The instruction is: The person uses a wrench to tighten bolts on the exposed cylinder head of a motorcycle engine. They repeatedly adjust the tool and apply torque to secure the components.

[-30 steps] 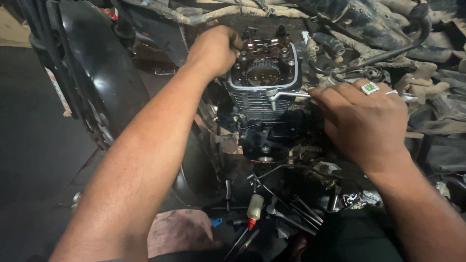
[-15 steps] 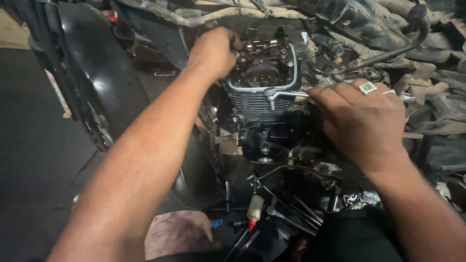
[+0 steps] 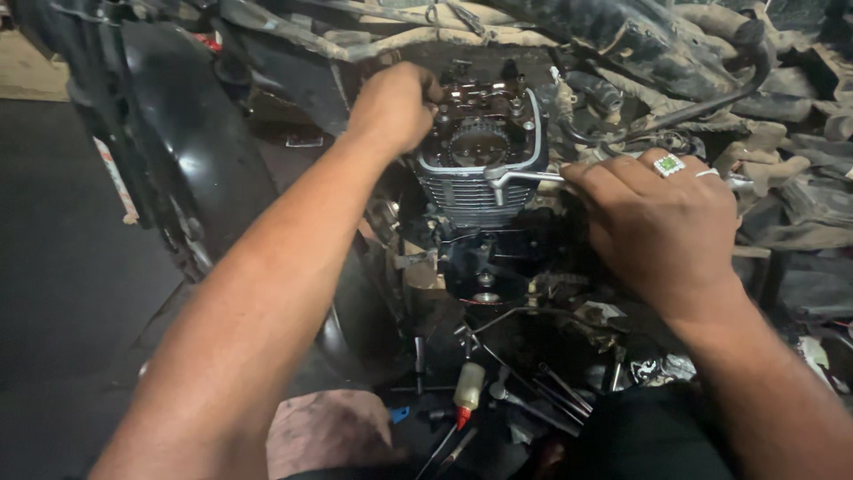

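A finned silver engine cylinder head (image 3: 480,182) with an open top and a sprocket inside sits in a motorcycle frame at the upper centre. My left hand (image 3: 395,107) is closed against the head's upper left side; whatever it grips is hidden under the fingers. My right hand (image 3: 662,227), wearing a green-stone ring, is wrapped around the handle of a silver wrench (image 3: 524,176). The wrench's head sits on the right front edge of the cylinder head.
A black mudguard and wheel (image 3: 187,169) stand at the left. Hoses and dusty frame parts (image 3: 702,80) crowd the upper right. Below lie several loose tools and a small oil bottle with a red tip (image 3: 466,391). My knee (image 3: 329,436) shows at the bottom.
Both hands keep their grips. My right hand with the wrench has shifted slightly; the left hand stays on the cylinder head.
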